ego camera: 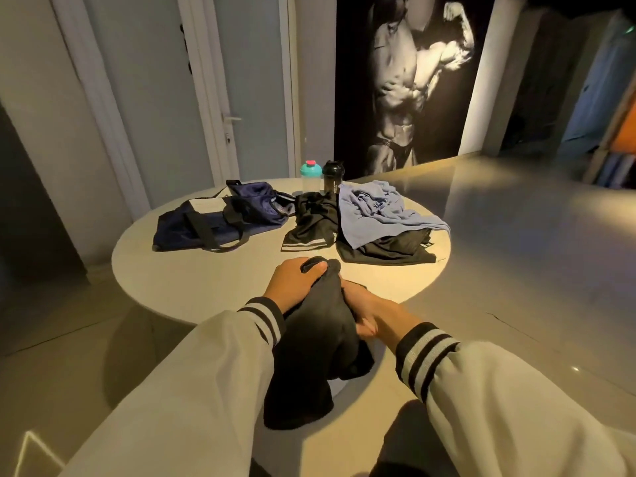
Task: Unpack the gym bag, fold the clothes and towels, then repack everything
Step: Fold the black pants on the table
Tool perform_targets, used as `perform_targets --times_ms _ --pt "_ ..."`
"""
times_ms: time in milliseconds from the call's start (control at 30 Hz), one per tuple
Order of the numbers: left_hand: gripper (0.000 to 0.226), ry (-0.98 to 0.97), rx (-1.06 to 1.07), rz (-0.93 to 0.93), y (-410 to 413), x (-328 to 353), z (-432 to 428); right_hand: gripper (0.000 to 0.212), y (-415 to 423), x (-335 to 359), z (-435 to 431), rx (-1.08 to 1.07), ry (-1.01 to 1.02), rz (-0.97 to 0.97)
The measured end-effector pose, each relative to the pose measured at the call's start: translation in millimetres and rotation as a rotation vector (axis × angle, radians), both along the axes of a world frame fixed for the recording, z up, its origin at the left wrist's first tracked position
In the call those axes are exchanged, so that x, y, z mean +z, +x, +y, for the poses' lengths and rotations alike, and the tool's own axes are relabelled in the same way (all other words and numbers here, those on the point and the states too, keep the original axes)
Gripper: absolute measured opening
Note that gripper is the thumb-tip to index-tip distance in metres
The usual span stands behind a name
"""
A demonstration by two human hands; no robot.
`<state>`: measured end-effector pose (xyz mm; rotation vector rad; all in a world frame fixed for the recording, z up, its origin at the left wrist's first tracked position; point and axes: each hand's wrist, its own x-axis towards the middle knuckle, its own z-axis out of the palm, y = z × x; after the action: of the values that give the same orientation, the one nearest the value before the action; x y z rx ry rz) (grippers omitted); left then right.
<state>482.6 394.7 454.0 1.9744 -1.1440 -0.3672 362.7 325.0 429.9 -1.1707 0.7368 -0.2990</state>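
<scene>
Hands bunching black garment over near rim of tabletop [206, 287].

Left hand [296, 284] grips the black garment [320, 342] at its top end, fingers [292, 265] curled over the cloth. Right hand [364, 311] holds its side just beside, fingers partly hidden. The garment's long axis runs from the hands down toward the person, hanging off the rim. Navy gym bag [220, 218] lies far-left, nearer the left hand; blue towel [382, 211] lies far-right. Judgement: the garment needs spreading on the bare tabletop ahead.

I find nothing legible: any print on the black bottle [333, 177], beyond the gym bag [220, 218], is too blurred.
</scene>
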Motion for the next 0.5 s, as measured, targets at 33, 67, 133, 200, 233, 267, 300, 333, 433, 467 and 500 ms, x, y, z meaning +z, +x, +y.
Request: perform_targets --times_ms 33,67,133,200,233,267,300,333,433,467,500 --pt "0.040 -0.021 0.006 0.023 -5.4 -3.7 0.4 0.027 -4.7 -0.5 2.9 -0.075 -0.008 0.002" --pt "0.039 -0.049 0.016 0.046 -12.0 -5.6 1.2 0.031 -2.8 -2.9 5.8 -0.186 -0.003 0.002" --pt "0.038 -0.098 0.044 0.065 -24.2 -6.3 3.8 0.055 -5.9 -3.8 7.5 -0.319 -0.025 -0.003" --pt "0.036 -0.127 0.053 0.062 -28.4 -4.4 7.7 0.079 -7.1 -5.7 1.1 -0.310 -0.117 -0.013" --pt "0.035 -0.142 0.054 0.051 -27.4 -2.0 10.4 0.082 -7.8 -5.9 -2.6 -0.346 -0.160 -0.044" --pt "0.033 -0.163 0.059 0.039 -24.2 1.1 13.0 0.082 -11.3 -3.8 -5.9 -0.366 -0.182 -0.081" --pt "0.031 -0.186 0.071 0.037 -20.1 5.2 16.1 0.081 -9.2 1.8 -2.9 -0.384 -0.218 -0.100" --pt "0.031 -0.214 0.090 0.037 -15.1 10.2 18.6 0.078 -10.5 5.3 -2.9 -0.397 -0.266 -0.111" --pt "0.028 -0.291 0.140 0.013 -4.1 26.2 27.1 0.044 -9.5 10.9 -3.0 -0.461 -0.497 -0.068" --pt "0.027 -0.317 0.160 0.000 -0.8 30.1 29.9 0.033 -8.3 11.0 -5.6 -0.488 -0.594 -0.021" --pt "0.027 -0.338 0.186 -0.021 1.5 34.4 33.2 0.025 -6.6 12.9 -5.6 -0.510 -0.674 0.006"
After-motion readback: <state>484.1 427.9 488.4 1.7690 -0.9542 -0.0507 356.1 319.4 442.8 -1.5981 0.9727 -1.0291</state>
